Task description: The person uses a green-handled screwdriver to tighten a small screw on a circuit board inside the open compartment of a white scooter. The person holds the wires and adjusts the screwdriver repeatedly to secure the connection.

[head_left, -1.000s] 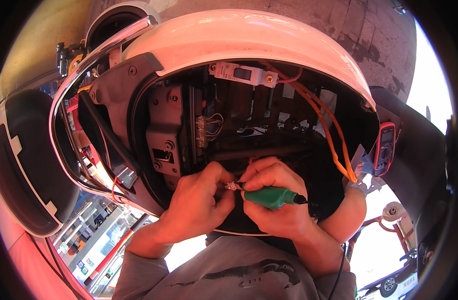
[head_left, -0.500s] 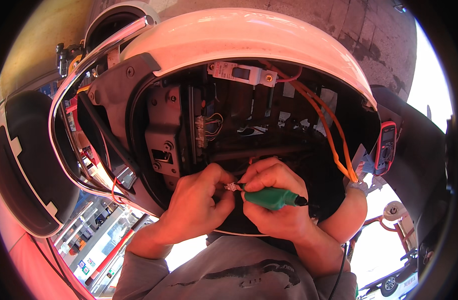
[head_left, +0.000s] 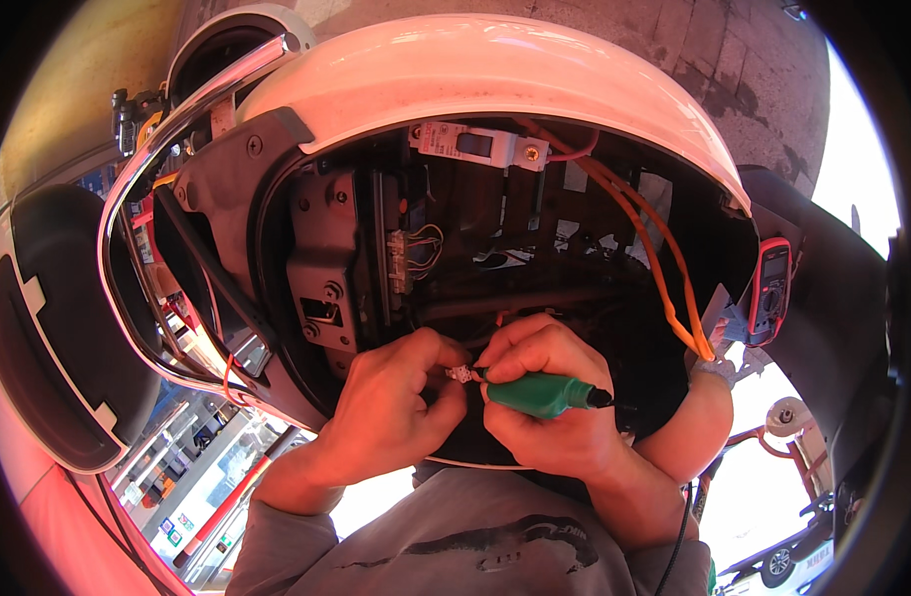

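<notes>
In the lower middle of the frame, the left hand [head_left: 401, 397] seems to pinch a small white plug [head_left: 460, 373]. The right hand [head_left: 550, 397] has its fingers wrapped around a green tool [head_left: 540, 394], close by the plug. This looks like the careful, tiny work of bringing tool and plug together. The next move likely calls for steady hands. Fingers hide the tool's tip and part of the plug. Deep inside the dark hollow [head_left: 575, 308], shapes are hard to make out.
</notes>
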Action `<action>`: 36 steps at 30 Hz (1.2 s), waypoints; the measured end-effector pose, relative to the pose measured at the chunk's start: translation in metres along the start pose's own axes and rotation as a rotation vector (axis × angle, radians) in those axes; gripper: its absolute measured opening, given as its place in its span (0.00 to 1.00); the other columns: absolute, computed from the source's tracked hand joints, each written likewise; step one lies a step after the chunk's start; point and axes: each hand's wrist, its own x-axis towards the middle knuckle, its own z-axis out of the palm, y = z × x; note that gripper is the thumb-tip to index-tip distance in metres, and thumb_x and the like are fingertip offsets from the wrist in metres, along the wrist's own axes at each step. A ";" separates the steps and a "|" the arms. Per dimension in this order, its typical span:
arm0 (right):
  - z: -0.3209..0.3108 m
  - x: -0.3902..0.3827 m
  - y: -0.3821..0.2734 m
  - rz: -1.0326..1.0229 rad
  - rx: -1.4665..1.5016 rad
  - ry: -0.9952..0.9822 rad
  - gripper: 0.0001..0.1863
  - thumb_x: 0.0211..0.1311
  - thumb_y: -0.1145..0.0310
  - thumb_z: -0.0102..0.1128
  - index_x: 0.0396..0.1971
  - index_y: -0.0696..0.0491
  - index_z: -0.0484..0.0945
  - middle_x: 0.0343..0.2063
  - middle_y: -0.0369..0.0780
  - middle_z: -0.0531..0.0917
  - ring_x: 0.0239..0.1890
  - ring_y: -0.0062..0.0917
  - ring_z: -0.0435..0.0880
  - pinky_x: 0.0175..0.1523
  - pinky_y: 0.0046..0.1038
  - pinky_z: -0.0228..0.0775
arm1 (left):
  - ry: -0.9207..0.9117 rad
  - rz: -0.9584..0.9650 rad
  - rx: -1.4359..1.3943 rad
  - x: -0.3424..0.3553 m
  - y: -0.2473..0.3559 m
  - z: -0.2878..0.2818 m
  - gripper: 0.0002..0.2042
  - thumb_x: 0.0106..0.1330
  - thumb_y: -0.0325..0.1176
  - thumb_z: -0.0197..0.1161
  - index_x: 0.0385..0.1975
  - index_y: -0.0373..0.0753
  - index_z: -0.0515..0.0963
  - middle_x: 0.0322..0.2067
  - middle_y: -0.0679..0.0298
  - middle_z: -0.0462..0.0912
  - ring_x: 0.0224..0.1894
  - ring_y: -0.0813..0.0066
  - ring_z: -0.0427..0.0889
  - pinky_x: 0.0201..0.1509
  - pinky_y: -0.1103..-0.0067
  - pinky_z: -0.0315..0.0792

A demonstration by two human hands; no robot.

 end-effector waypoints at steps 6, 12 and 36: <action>0.000 -0.001 0.000 0.029 0.032 0.006 0.17 0.44 0.88 0.69 0.36 0.57 0.80 0.36 0.42 0.85 0.42 0.32 0.86 0.46 0.29 0.79 | 0.008 0.010 0.009 -0.001 -0.001 0.000 0.11 0.57 0.18 0.68 0.39 0.31 0.77 0.33 0.54 0.87 0.30 0.62 0.89 0.26 0.73 0.78; -0.001 0.000 0.000 0.010 -0.011 -0.004 0.18 0.44 0.88 0.70 0.35 0.55 0.79 0.34 0.42 0.85 0.38 0.30 0.86 0.49 0.31 0.80 | 0.039 0.036 0.029 -0.001 -0.003 0.003 0.12 0.56 0.18 0.68 0.40 0.32 0.77 0.32 0.53 0.87 0.28 0.59 0.88 0.28 0.71 0.78; 0.002 0.001 0.000 0.018 -0.055 0.009 0.18 0.42 0.88 0.69 0.35 0.55 0.78 0.33 0.40 0.86 0.38 0.33 0.86 0.53 0.36 0.81 | 0.041 0.077 0.088 0.002 -0.001 0.003 0.12 0.57 0.18 0.68 0.39 0.32 0.77 0.31 0.54 0.87 0.21 0.59 0.84 0.23 0.70 0.75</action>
